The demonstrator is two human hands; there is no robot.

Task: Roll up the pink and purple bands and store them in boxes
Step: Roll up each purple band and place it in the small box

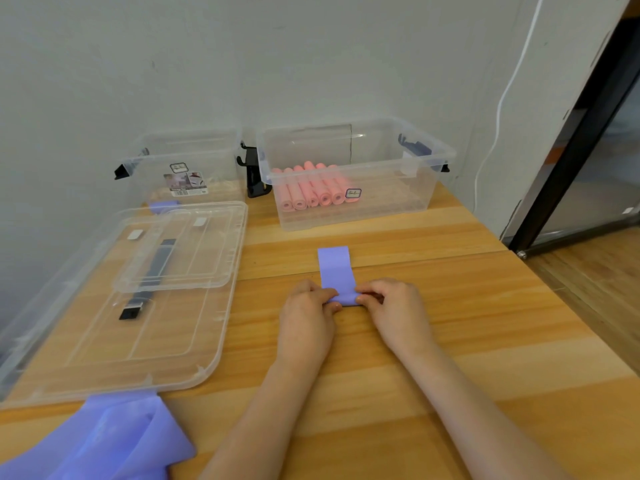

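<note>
A purple band point(335, 271) lies flat on the wooden table point(450, 306), its near end curled into a small roll. My left hand point(306, 317) pinches the roll's left side and my right hand point(394, 306) pinches its right side. At the back right stands a clear box point(429, 157) holding several rolled pink bands point(311, 188). At the back left, a second clear box point(194, 150) holds one rolled purple band point(164, 206). A heap of loose purple bands point(104, 441) lies at the near left edge.
Two clear lids point(138, 306) lie stacked on the left of the table, one with a dark handle. A black latch point(254, 174) stands between the boxes. The wall runs close behind them. The table's right edge drops to a wooden floor point(595, 271).
</note>
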